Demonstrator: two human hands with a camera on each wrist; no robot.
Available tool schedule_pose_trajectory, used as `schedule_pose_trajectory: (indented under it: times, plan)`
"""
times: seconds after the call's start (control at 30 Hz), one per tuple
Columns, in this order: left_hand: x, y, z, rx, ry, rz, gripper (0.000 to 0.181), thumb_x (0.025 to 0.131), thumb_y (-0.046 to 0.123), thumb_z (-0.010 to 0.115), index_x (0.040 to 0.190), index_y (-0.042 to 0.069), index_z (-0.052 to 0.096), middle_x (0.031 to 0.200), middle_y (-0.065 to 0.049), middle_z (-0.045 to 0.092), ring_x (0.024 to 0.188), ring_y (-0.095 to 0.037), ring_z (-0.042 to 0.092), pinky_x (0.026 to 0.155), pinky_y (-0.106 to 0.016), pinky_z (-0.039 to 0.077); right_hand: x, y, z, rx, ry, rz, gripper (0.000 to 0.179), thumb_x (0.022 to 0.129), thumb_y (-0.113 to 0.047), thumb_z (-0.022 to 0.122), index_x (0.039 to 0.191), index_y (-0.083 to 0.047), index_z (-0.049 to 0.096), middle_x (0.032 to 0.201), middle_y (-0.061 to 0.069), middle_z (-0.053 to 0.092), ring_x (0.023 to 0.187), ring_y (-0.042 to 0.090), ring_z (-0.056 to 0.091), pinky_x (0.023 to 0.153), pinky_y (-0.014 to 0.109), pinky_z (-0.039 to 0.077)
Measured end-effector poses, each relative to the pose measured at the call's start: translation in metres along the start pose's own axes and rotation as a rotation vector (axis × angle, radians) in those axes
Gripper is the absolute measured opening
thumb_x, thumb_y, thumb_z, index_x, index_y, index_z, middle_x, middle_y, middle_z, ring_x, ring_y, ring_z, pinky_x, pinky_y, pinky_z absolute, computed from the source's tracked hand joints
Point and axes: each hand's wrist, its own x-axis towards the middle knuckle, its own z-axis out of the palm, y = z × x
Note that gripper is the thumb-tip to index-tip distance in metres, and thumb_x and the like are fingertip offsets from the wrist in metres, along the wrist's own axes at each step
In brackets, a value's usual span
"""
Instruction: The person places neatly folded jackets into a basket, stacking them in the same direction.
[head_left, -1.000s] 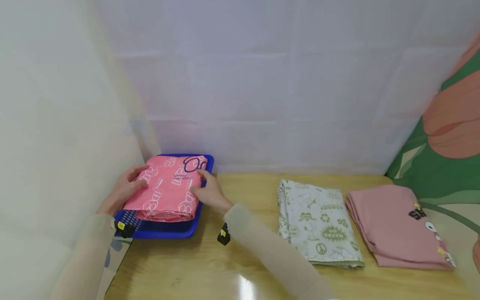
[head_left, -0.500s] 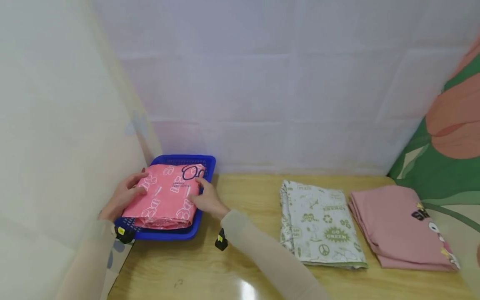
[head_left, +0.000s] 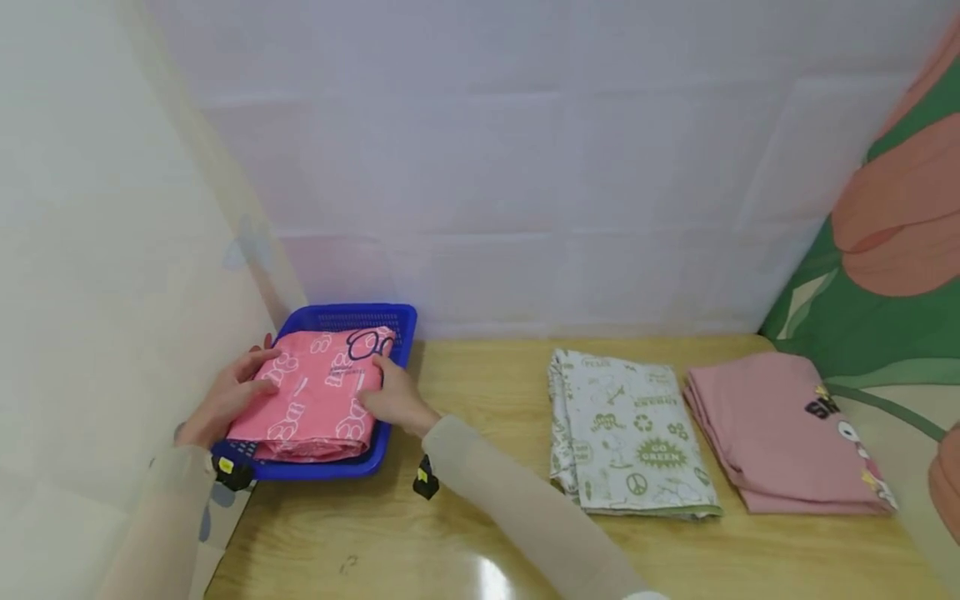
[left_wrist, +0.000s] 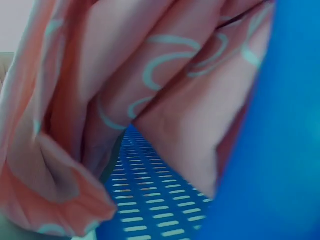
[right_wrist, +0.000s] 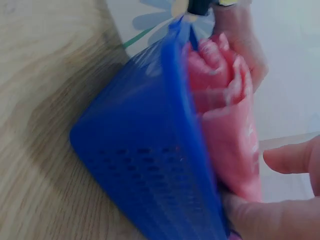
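Observation:
A folded pink garment (head_left: pixel 307 392) with white cartoon outlines lies tilted within the blue plastic basket (head_left: pixel 337 472), its near edge low by the front rim. My left hand (head_left: pixel 228 396) grips its left side, thumb on top and other fingers at the edge, partly hidden. On the right side my right hand (head_left: pixel 397 398) holds the garment, with a finger (right_wrist: pixel 265 215) tucked between cloth and basket wall in the right wrist view. Loose folds of the pink cloth (left_wrist: pixel 165 85) hang over the slotted basket floor (left_wrist: pixel 150 200) in the left wrist view.
To the right on the wooden table (head_left: pixel 465 400) lie a folded white garment (head_left: pixel 630 442) with green prints and a folded dusty-pink garment (head_left: pixel 787 442). The basket stands in the corner against the left wall (head_left: pixel 150 250) and back wall (head_left: pixel 487 275).
Both hands have brought the pink garment down and slightly nearer inside the basket, so more of the basket's far end shows. The whole scene shifts slightly with the head camera.

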Motion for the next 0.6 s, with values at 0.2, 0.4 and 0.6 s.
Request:
schedule_pose_trajectory:
  times: [0.2,0.4,0.6]
  plan:
    - [-0.001,-0.001,0.006,0.068,0.014,0.025,0.068,0.101,0.014,0.066,0.162,0.001,0.039,0.167,-0.036,0.031,0.141,-0.051,0.038,0.086,-0.015,0.037,-0.002,-0.004,0.007,0.095,-0.037,0.072,0.078,0.091,0.000,0.072,0.163,-0.008,0.041,0.162,0.015,0.050,0.107,0.020,0.067,0.092,0.035,0.062]
    - [-0.004,0.009,0.010,0.173,-0.079,-0.021,0.071,0.101,0.018,0.067,0.163,0.001,0.036,0.162,-0.038,0.035,0.132,-0.054,0.045,0.094,-0.048,0.054,-0.007,-0.009,0.012,0.084,-0.038,0.092,0.075,0.094,-0.003,0.073,0.162,-0.001,0.040,0.157,0.019,0.054,0.088,0.017,0.065,0.077,0.030,0.060]
    - [-0.005,0.025,0.012,0.212,-0.141,-0.078,0.076,0.103,0.022,0.066,0.163,-0.005,0.029,0.163,-0.038,0.033,0.143,-0.060,0.036,0.111,-0.079,0.039,-0.013,-0.015,0.013,0.016,-0.030,0.073,0.073,0.096,-0.011,0.073,0.161,0.002,0.041,0.163,0.020,0.048,0.146,0.034,0.051,0.117,0.047,0.049]
